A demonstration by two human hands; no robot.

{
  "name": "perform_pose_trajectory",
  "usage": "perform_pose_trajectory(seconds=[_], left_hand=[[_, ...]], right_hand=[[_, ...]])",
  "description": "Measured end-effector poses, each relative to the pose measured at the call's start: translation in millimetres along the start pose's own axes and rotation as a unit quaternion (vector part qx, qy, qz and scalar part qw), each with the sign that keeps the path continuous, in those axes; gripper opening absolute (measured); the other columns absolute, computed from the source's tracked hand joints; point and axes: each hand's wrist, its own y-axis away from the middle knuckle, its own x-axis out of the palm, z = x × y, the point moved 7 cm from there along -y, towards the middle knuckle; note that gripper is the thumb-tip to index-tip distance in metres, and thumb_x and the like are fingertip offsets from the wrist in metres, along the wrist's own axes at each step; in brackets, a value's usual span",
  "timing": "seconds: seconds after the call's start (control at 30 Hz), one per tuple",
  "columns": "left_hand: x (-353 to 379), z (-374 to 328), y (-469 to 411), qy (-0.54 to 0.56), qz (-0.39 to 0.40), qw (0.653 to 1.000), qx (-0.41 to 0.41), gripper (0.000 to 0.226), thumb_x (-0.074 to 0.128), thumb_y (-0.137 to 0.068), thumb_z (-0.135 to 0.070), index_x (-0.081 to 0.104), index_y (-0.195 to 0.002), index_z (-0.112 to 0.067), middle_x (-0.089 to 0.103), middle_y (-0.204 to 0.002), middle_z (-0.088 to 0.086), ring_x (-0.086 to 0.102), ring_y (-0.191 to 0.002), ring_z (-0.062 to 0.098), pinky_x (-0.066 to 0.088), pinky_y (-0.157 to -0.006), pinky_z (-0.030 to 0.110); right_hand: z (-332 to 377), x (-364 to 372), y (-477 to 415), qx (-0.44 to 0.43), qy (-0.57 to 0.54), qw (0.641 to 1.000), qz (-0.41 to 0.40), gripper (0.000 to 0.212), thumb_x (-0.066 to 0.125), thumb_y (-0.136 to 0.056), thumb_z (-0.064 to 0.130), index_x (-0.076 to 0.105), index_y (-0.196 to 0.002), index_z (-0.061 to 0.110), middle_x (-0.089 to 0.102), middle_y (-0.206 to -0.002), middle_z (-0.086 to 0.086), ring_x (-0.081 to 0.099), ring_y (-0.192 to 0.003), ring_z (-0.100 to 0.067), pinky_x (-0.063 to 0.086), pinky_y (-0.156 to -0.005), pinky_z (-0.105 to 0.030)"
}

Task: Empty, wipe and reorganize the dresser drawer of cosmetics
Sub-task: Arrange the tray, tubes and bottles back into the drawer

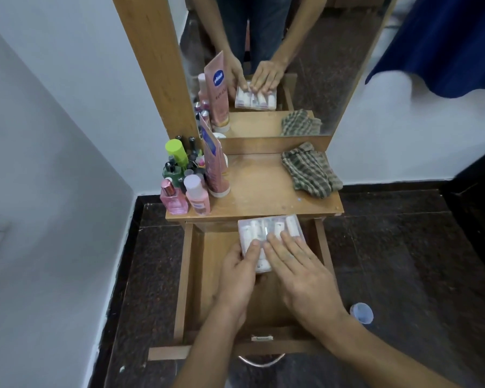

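Note:
The wooden dresser drawer point(192, 275) stands pulled out below the dresser top point(258, 189). A clear plastic box of small white cosmetic tubes point(269, 229) sits at the drawer's far right corner. My left hand point(237, 273) grips the box's near left edge. My right hand point(300, 273) lies flat on the lid with fingers spread. On the top's left side stand several cosmetics: a pink perfume bottle point(174, 200), a pink lotion bottle point(198, 196), a tall pink tube point(214, 169) and a green-capped bottle point(177, 152). A checked cloth point(311, 170) lies crumpled at the top's right.
A mirror point(263, 65) rises behind the dresser top and repeats the hands and box. A pale blue cap point(361, 312) lies on the dark floor right of the drawer. White walls close in on the left. A blue fabric point(445, 43) hangs at upper right.

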Motion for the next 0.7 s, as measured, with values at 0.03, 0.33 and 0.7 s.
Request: perform_pose_trajectory(seconds=[0.03,0.33,0.7], left_hand=[[-3,6,1,0.000,0.004,1.000,-0.002,0.027,0.061,-0.100,-0.041,0.070,-0.121,-0.027,0.078,-0.109,-0.004,0.074,-0.102,0.013,0.058,-0.077,0.027],[0,34,-17,-0.067,0.009,0.996,-0.058,0.019,0.063,-0.100,-0.037,0.075,-0.111,-0.028,0.079,-0.093,-0.007,0.073,-0.077,0.002,0.051,-0.057,0.015],[47,58,-66,-0.058,-0.040,0.994,-0.086,0.020,0.045,-0.109,-0.019,0.064,-0.114,-0.020,0.074,-0.097,-0.001,0.071,-0.083,0.007,0.056,-0.070,0.019]], right_hand=[[3,1,5,0.007,-0.007,1.000,0.006,0.063,0.052,-0.083,0.002,0.055,-0.145,0.008,0.048,-0.155,-0.009,0.042,-0.146,-0.029,0.038,-0.117,-0.047],[-5,24,22,0.084,-0.018,0.985,0.147,0.085,0.084,-0.054,-0.006,0.064,-0.136,0.007,0.059,-0.144,-0.011,0.057,-0.133,-0.031,0.048,-0.108,-0.044],[-41,72,18,0.170,-0.024,0.950,0.263,0.067,0.039,-0.103,0.005,0.007,-0.162,0.007,0.003,-0.171,-0.015,0.012,-0.157,-0.028,0.024,-0.126,-0.038]])
